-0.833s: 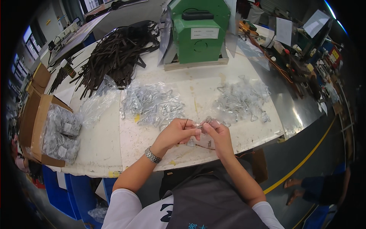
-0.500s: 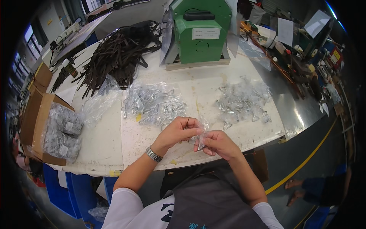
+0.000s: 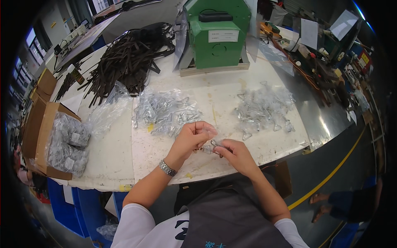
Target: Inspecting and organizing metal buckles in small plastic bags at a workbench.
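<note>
Metal piece (image 3: pixel 214 143) sits pinched in the right hand's (image 3: pixel 236 156) grip; left hand (image 3: pixel 192 136) pinches clear film (image 3: pixel 212 130); handling looks unfinished, wrapped heaps (image 3: pixel 266 108) lying on the bench (image 3: pixel 111 161).

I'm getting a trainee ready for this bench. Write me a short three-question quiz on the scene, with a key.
1. Multiple choice: what lies just left of the green machine?
a) A stack of plates
b) A pile of dark strips
c) A coil of blue rope

2. True or false: the green machine stands farther from the person than both the left heap and the right heap of metal pieces and clear plastic.

3. Fill in the blank: the metal-band watch is on the wrist of the ____ hand.

Key: 1. b; 2. True, it stands beyond both heaps; 3. left hand.
</note>
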Motion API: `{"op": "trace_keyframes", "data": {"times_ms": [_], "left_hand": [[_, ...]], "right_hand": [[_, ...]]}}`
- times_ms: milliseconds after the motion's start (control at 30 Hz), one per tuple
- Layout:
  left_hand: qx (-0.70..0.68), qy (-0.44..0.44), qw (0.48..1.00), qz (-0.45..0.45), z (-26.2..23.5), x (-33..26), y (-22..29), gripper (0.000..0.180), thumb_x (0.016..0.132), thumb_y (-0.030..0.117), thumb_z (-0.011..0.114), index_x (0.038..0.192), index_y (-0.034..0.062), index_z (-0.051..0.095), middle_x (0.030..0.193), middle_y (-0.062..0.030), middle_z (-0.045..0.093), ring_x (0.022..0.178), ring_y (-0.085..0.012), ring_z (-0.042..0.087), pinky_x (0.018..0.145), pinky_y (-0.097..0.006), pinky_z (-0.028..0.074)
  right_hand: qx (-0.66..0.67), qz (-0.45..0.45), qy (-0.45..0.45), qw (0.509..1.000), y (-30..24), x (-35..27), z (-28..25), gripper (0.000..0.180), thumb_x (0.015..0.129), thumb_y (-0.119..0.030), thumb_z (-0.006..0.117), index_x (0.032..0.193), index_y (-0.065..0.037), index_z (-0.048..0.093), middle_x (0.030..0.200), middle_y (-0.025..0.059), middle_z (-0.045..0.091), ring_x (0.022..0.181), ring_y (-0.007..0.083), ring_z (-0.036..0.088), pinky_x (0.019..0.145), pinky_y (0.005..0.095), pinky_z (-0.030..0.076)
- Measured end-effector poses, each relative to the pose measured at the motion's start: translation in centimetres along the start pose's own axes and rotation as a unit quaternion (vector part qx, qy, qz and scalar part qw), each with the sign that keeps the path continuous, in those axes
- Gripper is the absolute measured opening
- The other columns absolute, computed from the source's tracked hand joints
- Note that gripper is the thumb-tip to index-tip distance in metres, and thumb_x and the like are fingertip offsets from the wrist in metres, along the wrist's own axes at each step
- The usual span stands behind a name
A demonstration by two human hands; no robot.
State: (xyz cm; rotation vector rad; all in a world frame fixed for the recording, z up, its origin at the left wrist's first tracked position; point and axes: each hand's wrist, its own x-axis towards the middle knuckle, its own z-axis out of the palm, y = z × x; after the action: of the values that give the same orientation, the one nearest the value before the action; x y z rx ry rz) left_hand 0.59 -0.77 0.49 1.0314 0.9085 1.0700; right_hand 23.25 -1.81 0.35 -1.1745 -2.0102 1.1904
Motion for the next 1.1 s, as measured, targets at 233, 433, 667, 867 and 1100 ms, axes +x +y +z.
{"op": "trace_keyframes", "data": {"times_ms": [233, 433, 667, 867, 1100], "left_hand": [[0.139, 0.044, 0.987, 0.064, -0.4, -0.1, 0.1, 0.03, 0.108, 0.014, 0.056, 0.131, 0.0019, 0.07, 0.094, 0.0024, 0.064, 0.076, -0.0053, 0.05, 0.071, -0.022, 0.044], [0.284, -0.215, 0.932, 0.074, 0.5, -0.9, 0.9, 0.04, 0.11, 0.008, 0.049, 0.147, 0.0053, 0.063, 0.095, -0.0027, 0.075, 0.082, -0.0096, 0.062, 0.079, -0.025, 0.052], [0.235, -0.206, 0.95, 0.002, 1.4, -0.7, -0.7, 0.042, 0.11, 0.011, 0.05, 0.151, 0.0047, 0.057, 0.083, -0.0033, 0.072, 0.071, -0.0101, 0.062, 0.071, -0.028, 0.053], [0.467, -0.024, 0.869, 0.16, 3.1, -1.7, -1.4, 0.036, 0.095, 0.004, 0.06, 0.131, 0.0026, 0.064, 0.08, -0.0118, 0.073, 0.073, -0.0305, 0.072, 0.067, -0.04, 0.056], [0.372, 0.005, 0.914, 0.164, 1.7, -1.1, -1.5, 0.038, 0.1, 0.001, 0.057, 0.137, 0.0016, 0.062, 0.075, -0.005, 0.069, 0.061, -0.019, 0.063, 0.058, -0.033, 0.05]], "right_hand": [[0.203, 0.07, -0.129, 0.968, 0.2, -1.1, -3.7, 0.025, 0.108, -0.025, 0.064, 0.104, -0.004, 0.077, 0.08, -0.0049, 0.06, 0.072, 0.0045, 0.049, 0.063, 0.0236, 0.04], [0.219, 0.121, -0.171, 0.953, 1.9, -0.9, -4.1, 0.025, 0.108, -0.025, 0.063, 0.103, -0.004, 0.075, 0.082, -0.007, 0.058, 0.068, 0.0008, 0.044, 0.057, 0.0189, 0.033], [0.283, 0.15, -0.094, 0.943, 1.4, -0.9, -2.0, 0.022, 0.109, -0.024, 0.061, 0.106, -0.006, 0.072, 0.076, -0.0087, 0.052, 0.061, 0.0008, 0.036, 0.053, 0.0212, 0.028], [0.366, 0.127, -0.027, 0.921, 0.9, -0.8, 0.2, 0.024, 0.112, -0.021, 0.057, 0.108, -0.002, 0.071, 0.077, -0.0059, 0.051, 0.061, 0.0019, 0.04, 0.053, 0.0217, 0.033], [0.384, 0.096, -0.004, 0.918, -0.1, -0.5, 1.0, 0.025, 0.111, -0.02, 0.06, 0.114, 0.002, 0.071, 0.085, -0.0027, 0.056, 0.061, 0.0035, 0.042, 0.055, 0.0233, 0.035]]}}
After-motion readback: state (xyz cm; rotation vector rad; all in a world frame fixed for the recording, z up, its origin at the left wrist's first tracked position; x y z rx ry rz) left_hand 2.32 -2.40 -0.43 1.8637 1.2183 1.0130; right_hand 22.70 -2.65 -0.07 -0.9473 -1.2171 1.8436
